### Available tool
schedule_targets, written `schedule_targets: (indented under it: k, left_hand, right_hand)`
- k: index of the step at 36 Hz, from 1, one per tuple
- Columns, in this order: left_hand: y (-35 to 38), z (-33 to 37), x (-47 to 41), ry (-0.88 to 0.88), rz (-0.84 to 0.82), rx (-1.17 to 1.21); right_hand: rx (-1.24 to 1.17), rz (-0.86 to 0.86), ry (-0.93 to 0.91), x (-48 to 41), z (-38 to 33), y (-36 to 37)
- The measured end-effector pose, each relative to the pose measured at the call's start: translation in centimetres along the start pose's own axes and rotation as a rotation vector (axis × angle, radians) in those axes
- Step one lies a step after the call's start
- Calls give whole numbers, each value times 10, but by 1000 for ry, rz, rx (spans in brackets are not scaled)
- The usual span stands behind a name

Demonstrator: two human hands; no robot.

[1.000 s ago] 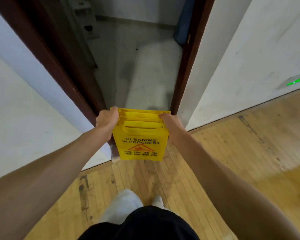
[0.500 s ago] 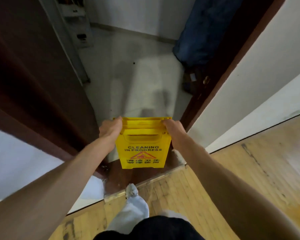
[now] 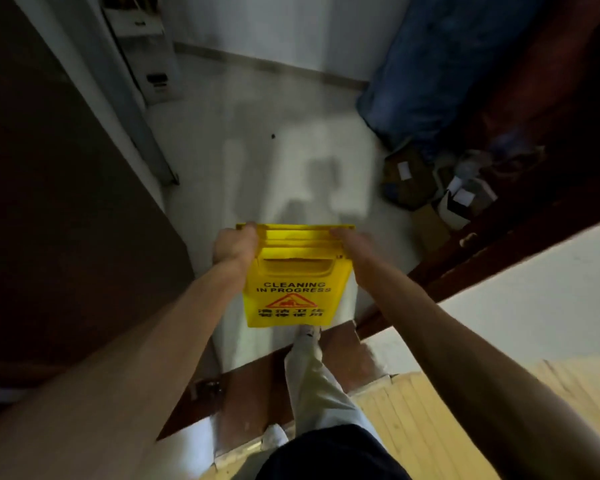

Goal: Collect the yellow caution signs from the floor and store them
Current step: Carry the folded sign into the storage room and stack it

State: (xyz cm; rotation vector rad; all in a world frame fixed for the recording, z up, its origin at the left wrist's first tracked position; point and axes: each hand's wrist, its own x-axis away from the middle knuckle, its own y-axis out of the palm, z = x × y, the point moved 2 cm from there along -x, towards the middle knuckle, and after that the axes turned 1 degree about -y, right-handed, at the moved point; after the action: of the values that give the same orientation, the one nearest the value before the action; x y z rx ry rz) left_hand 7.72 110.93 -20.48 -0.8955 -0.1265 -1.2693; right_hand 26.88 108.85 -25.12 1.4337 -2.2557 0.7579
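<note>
Person carrying folded yellow signs point(image 3: 293, 275) as one stack, held out in front at centre, clear of legs while stepping over wooden threshold point(image 3: 340, 344)

Left hand point(image 3: 234, 245) gripping stack's left top edge, right hand point(image 3: 355, 249) gripping right top edge, probably keeping stack squeezed together

Cluttered boxes point(image 3: 430, 192) sitting far right; pale floor point(image 3: 257, 150) ahead looking like likely storage spot

I am seeing a stack of yellow caution signs point(image 3: 291, 285); the front one is showing "CLEANING IN PROGRESS" in dark capitals, above a red warning triangle and two lines of red Chinese characters that I am finding too blurred to read.
</note>
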Motion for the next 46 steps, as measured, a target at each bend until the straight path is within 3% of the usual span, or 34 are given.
schedule_targets:
  k: [7, 23, 35, 46]
  left_hand:
    - [40, 86, -85, -27, 27, -47]
    - [107, 245, -221, 114, -81, -158]
    - [182, 365, -318, 332, -414, -406]
    - [286, 440, -321, 571, -684, -666]
  right_hand:
    - [-57, -5, 55, -95, -59, 8]
    - [-210, 139, 143, -240, -161, 16]
    - [-311, 479, 226, -321, -216, 9]
    - [-504, 800, 380, -343, -221, -37]
